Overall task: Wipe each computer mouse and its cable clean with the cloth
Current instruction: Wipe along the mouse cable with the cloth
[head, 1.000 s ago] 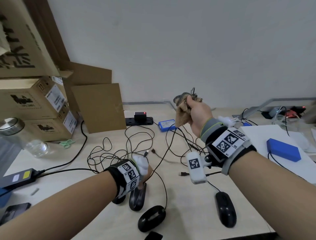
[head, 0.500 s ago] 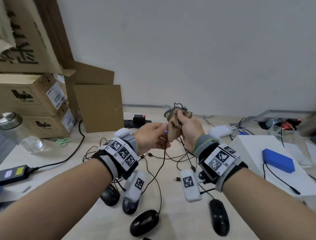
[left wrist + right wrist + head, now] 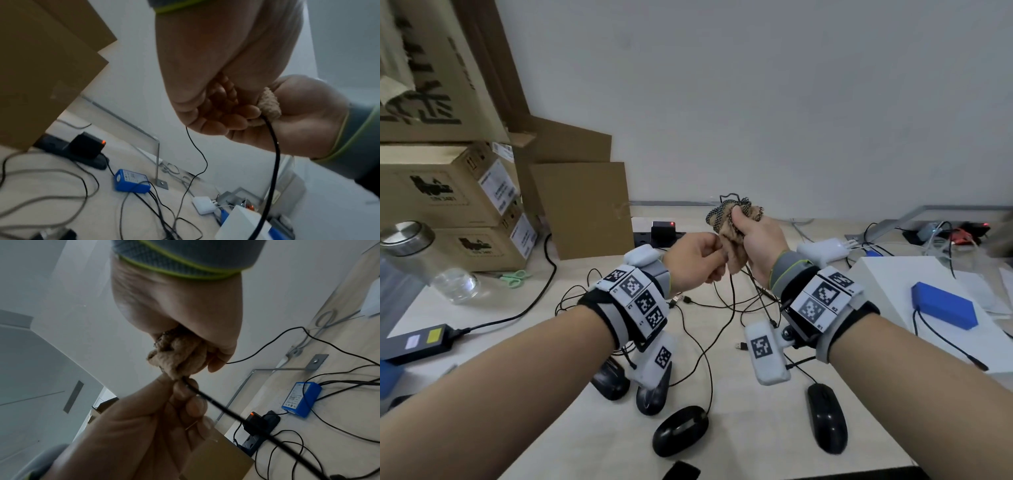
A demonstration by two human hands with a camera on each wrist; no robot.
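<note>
My right hand (image 3: 739, 233) is raised above the desk and grips a bunched tan cloth (image 3: 732, 222), wrapped round a black mouse cable (image 3: 731, 286). In the right wrist view the cable (image 3: 216, 402) comes out of the bottom of the cloth (image 3: 176, 353). My left hand (image 3: 717, 255) is right beside it, fingers curled, pinching the cable just below the cloth (image 3: 269, 104). Several black mice lie on the desk below: one (image 3: 613, 378) and another (image 3: 652, 394) under my left wrist, one (image 3: 680, 430) at the front and one (image 3: 827, 416) to the right.
Stacked cardboard boxes (image 3: 448, 192), a glass jar (image 3: 424, 260) and green scissors (image 3: 513, 277) stand at the left, with a power adapter (image 3: 417, 342) in front. Loose cables (image 3: 722, 308) tangle mid-desk. A blue box (image 3: 943, 310) lies on a white box (image 3: 887, 274) at the right.
My left hand has risen from the mice on the desk to the cable beside my right hand. The right hand with the cloth has come slightly lower and nearer.
</note>
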